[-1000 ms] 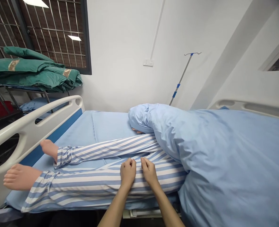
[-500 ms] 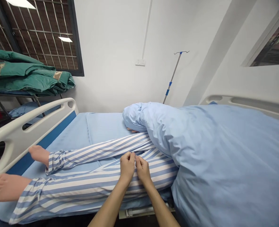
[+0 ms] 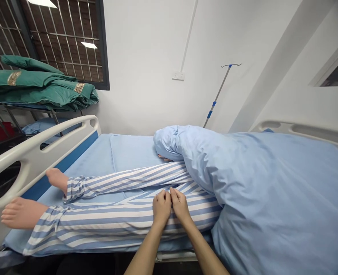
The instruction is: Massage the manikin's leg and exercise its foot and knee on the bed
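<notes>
My left hand (image 3: 161,208) and my right hand (image 3: 179,205) are side by side above the thigh of a figure lying on the bed, backs up and fingers curled in. Their thumb sides nearly touch. The fingertips are turned away, so I cannot tell whether they pinch any cloth. Under them are blue-and-white striped trousers (image 3: 106,223) covering both legs. Bare feet, one nearer (image 3: 24,214) and one farther (image 3: 57,179), point toward the footboard. A light blue quilt (image 3: 243,183) lies bunched over the figure's upper part, just right of my hands.
The bed's footboard (image 3: 68,141) stands at left, its headboard (image 3: 309,130) at far right. Behind the bed rises an IV pole (image 3: 217,95). Green folded bedding (image 3: 43,88) is piled on a rack beneath the barred window. A light blue sheet (image 3: 131,151) covers the mattress.
The camera view has shifted, so the bed and room appear farther right. Both hands stay close together over the thigh, their fingers now tucked lower and less visible.
</notes>
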A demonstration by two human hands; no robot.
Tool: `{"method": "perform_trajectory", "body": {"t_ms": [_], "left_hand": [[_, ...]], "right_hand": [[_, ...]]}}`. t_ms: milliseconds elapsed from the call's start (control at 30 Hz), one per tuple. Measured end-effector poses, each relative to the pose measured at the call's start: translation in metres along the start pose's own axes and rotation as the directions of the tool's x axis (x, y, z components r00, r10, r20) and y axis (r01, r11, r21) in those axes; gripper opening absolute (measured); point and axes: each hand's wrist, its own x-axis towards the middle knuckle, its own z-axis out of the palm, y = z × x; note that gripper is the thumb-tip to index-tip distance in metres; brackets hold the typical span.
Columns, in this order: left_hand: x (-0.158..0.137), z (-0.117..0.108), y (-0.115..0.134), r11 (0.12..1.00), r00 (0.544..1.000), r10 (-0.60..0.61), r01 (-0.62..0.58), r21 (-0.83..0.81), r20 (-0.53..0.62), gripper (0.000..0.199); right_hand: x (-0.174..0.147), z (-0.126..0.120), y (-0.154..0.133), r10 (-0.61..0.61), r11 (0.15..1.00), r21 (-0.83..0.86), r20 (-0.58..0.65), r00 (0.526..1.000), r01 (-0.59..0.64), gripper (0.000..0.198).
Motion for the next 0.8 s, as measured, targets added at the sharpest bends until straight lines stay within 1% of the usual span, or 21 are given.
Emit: {"method": "perform_trajectory", "body": {"t_ms": [133, 233, 333, 433, 533, 600, 667, 733, 800], "left_hand": [[-0.002, 0.002, 0.001, 0.999, 1.000, -0.006, 0.006, 0.045, -0.011, 0.031], [-0.003, 0.001, 0.001, 0.999, 1.000, -0.008, 0.009, 0.040, -0.022, 0.033], [-0.003, 0.001, 0.002, 1.000, 1.000, -0.010, 0.010, 0.015, -0.014, 0.033], [-0.001, 0.002, 0.003, 1.000, 1.000, -0.029, 0.029, 0.000, 0.004, 0.033], [0.002, -0.003, -0.003, 0.998, 0.998, -0.019, 0.022, -0.053, 0.056, 0.033], [0.005, -0.015, -0.013, 0.995, 0.997, -0.009, 0.016, -0.098, 0.077, 0.033], [0.010, -0.036, -0.029, 0.989, 0.996, -0.039, 0.049, -0.139, 0.077, 0.034], [0.014, -0.068, -0.047, 0.978, 0.992, -0.087, 0.103, -0.179, 0.092, 0.034], [0.018, -0.105, -0.068, 0.972, 0.989, -0.106, 0.125, -0.199, 0.101, 0.035]], "right_hand": [[0.007, -0.023, -0.010, -0.055, 0.996, -0.064, -0.002, 0.998, 0.055, 0.041], [0.010, -0.035, -0.003, -0.053, 0.993, -0.110, -0.055, 0.997, 0.047, 0.041], [0.009, -0.035, 0.014, -0.064, 0.966, -0.255, -0.076, 0.995, 0.043, 0.041], [0.006, -0.029, 0.025, -0.077, 0.904, -0.425, -0.039, 0.996, 0.053, 0.040], [0.004, -0.027, 0.025, -0.075, 0.879, -0.474, -0.021, 0.997, 0.056, 0.040], [0.004, -0.028, 0.024, -0.077, 0.878, -0.475, -0.028, 0.997, 0.054, 0.041], [0.004, -0.029, 0.023, -0.076, 0.874, -0.484, -0.042, 0.996, 0.046, 0.041], [0.004, -0.030, 0.024, -0.070, 0.866, -0.499, -0.044, 0.997, 0.039, 0.042], [0.004, -0.030, 0.025, -0.066, 0.858, -0.513, -0.043, 0.997, 0.034, 0.041]]}}
